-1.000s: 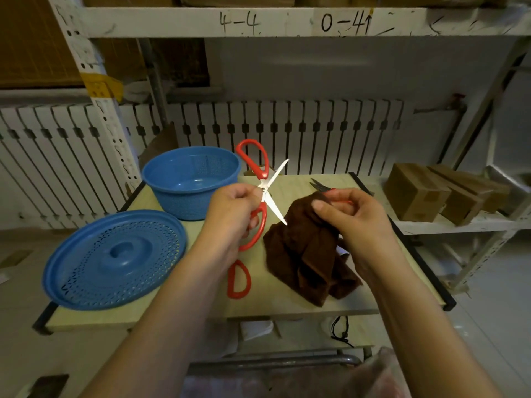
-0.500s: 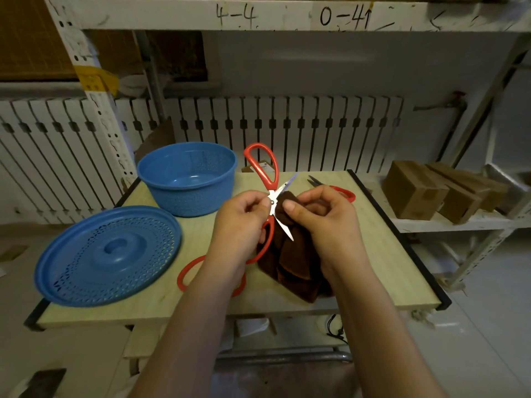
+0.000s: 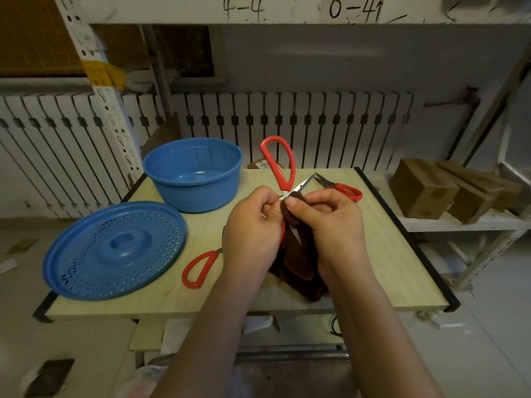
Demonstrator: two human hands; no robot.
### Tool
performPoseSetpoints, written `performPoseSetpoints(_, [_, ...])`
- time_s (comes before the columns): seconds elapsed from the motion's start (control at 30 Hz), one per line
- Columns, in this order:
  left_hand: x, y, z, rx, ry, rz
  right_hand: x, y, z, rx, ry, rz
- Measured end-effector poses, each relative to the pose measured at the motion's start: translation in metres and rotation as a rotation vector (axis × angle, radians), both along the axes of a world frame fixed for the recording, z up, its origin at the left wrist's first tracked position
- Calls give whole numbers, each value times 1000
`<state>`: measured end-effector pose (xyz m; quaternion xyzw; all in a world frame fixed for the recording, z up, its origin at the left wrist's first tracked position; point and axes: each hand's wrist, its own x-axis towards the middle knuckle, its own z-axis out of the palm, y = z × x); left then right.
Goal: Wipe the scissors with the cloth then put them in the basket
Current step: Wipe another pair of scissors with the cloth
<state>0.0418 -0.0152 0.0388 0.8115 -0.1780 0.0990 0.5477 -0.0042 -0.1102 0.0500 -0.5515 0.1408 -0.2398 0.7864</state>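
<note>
Two hands meet mid-table: left hand point(image 3: 253, 225) grips the open red scissors point(image 3: 283, 179), right hand point(image 3: 330, 222) fingers pinch the brown cloth point(image 3: 298, 262) round a blade. Blue basket point(image 3: 194, 173) sits at 10 o'clock, well apart.

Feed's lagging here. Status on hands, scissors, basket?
Left hand grips open scissors. Right hand pinches brown cloth on a blade. Blue basket holds nothing, lid off. Nothing blocking.

Open red-handled scissors point(image 3: 278, 165) against brown cloth point(image 3: 298, 259)
</note>
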Motion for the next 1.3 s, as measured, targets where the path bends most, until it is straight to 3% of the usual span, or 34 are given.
performPoseSetpoints(0.23, [-4, 2, -10, -134, 103, -50, 2, 3, 2, 110, 14, 33])
performPoseSetpoints(0.47, [-3, 8, -2, -359, 400, -192, -1, -2, 2, 165, 43, 17])
performPoseSetpoints(0.63, [0, 7, -3, -300, 306, -126, -3, -9, 8, 21, 59, -5])
performPoseSetpoints(0.8, [-7, -1, -2, -28, 72, 24, 0, -4, 7, 43, 64, 26])
performPoseSetpoints(0.93, [-18, -7, 0, 99, -1, 99, 2, 1, 7, 71, 42, -22])
performPoseSetpoints(1.1, [-18, -6, -4, 8, 5, 52, 3, 1, 8, 151, 39, -19])
performPoseSetpoints(1.3, [-14, -1, -2, -237, 318, -126, 4, -6, 6, 265, 37, 10])
